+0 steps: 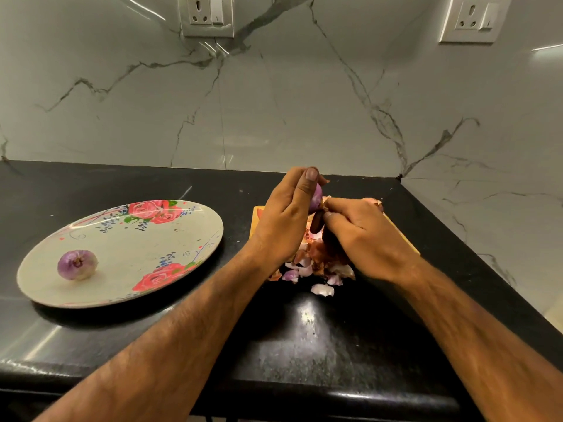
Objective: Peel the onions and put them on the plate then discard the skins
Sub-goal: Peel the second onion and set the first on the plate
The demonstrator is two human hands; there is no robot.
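Mid-peel: the left hand (286, 214) grips an onion (317, 195), and the right hand (365, 236) pinches its skin (316, 223). Next, likely, that skin must be pulled free.

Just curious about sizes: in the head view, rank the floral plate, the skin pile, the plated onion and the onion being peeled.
1. Floral plate.
2. Skin pile, partly hidden behind the right hand.
3. Plated onion.
Onion being peeled: mostly covered by the left hand, so I cannot rank it.

Peeled onion (77, 264) on plate (128, 248); skins (304, 266) piled nearby.
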